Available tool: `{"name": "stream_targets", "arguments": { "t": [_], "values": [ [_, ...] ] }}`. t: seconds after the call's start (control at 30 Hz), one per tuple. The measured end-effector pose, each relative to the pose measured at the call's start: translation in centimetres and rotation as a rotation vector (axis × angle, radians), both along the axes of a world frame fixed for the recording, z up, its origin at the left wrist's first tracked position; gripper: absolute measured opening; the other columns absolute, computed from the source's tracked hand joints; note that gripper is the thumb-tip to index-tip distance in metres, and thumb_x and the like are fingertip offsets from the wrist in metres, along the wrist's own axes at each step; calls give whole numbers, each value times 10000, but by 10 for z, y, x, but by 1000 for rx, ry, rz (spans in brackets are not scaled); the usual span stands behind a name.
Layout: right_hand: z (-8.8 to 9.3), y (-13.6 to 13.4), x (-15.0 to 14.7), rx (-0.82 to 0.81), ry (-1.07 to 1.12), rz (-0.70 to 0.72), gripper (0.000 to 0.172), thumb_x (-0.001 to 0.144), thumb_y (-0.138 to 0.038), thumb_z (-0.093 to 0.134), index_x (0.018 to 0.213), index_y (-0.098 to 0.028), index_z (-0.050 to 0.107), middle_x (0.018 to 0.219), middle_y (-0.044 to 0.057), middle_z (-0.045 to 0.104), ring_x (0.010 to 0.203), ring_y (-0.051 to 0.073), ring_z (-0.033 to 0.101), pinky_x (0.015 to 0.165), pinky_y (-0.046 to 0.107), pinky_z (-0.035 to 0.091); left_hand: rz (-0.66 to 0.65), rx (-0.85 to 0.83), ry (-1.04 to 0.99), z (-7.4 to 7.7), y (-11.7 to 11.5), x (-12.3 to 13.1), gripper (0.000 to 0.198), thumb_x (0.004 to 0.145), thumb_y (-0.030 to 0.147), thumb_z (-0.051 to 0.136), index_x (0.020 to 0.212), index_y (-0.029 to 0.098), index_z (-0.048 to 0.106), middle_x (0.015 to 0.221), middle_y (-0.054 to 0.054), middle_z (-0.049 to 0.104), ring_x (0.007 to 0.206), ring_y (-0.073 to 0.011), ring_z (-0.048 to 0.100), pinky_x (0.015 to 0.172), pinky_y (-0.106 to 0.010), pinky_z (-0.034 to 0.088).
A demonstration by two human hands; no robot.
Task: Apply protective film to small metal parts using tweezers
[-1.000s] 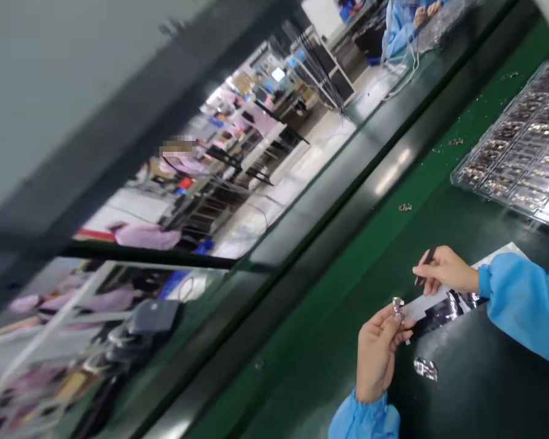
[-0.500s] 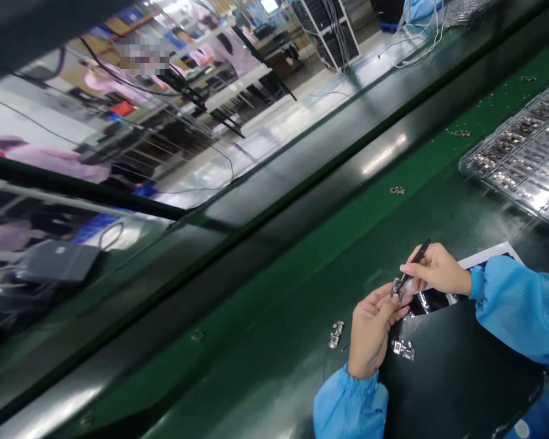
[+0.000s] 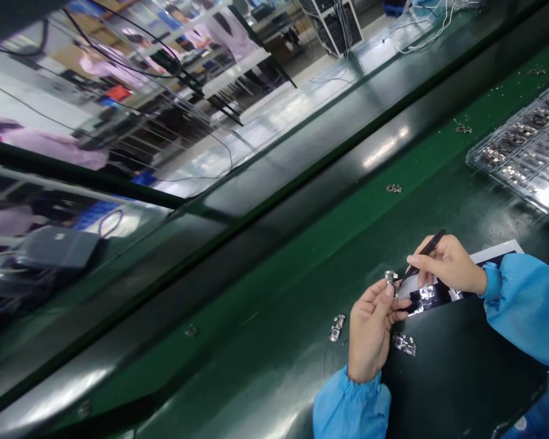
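Left hand (image 3: 370, 323): thumb and fingers pinched on a small circuit board (image 3: 390, 278), by the sheet's left end, lower part finger-hidden. Right hand (image 3: 452, 265): closed round a slim black tool (image 3: 434, 242) above the black-and-white sheet (image 3: 494, 249), partly covering it; tip contact unclear. Clear component tray (image 3: 521, 146): beyond the sheet, cut off by the view's edge.

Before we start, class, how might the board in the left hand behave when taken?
The board looks small against the left hand, so probably light. Its upper end projects without drooping, suggesting stiffness. Its shiny surface may be slippery.
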State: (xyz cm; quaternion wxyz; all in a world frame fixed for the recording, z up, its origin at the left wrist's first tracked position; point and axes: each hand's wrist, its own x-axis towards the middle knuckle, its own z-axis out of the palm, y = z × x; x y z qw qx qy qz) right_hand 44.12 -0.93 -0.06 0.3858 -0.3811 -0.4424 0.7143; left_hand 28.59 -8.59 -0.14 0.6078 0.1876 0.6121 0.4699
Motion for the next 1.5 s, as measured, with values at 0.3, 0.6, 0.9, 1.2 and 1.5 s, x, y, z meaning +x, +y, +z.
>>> {"name": "stream_targets", "arguments": {
  "t": [0.3, 0.6, 0.9, 1.2, 1.5],
  "values": [
    [-15, -3, -8, -48, -34, 29, 325, 654, -397, 709, 670, -125, 532, 441, -22, 579, 369, 107, 575, 326, 157, 423, -11, -9, -124, -8, -2, 8, 404, 667, 254, 735, 1030, 129, 611, 971, -108, 698, 933, -226, 651, 760, -277, 525],
    [4, 8, 7, -11, 27, 35, 384, 662, -477, 688, 676, -119, 550, 458, 9, 612, 372, 109, 581, 349, 175, 456, 87, 102, 296, 12, -4, -16, 342, 657, 358, 734, 886, 125, 630, 905, -73, 688, 563, -89, 608, 468, -171, 464],
    [3, 9, 10, -17, 24, 108, 355, 672, -440, 698, 673, -118, 547, 458, 1, 607, 381, 107, 581, 355, 171, 449, 71, -61, -128, 11, -13, 6, 336, 636, 221, 758, 937, 148, 628, 915, -58, 696, 841, -163, 663, 723, -230, 534],
    [-11, 3, 4, -33, -29, 148, 339, 651, -410, 716, 659, -123, 535, 441, -13, 595, 359, 90, 553, 346, 159, 437, 68, 12, -86, -8, -10, 24, 333, 704, 308, 708, 949, 164, 534, 811, -41, 694, 750, -189, 684, 645, -263, 539],
    [-11, 4, 4, -10, -57, 143, 304, 679, -378, 701, 655, -122, 539, 459, -16, 599, 375, 86, 562, 351, 154, 442, 57, 14, -211, -6, -11, 25, 350, 726, 276, 687, 1038, 139, 607, 1045, -109, 673, 960, -218, 637, 787, -298, 509]
  ]
}}
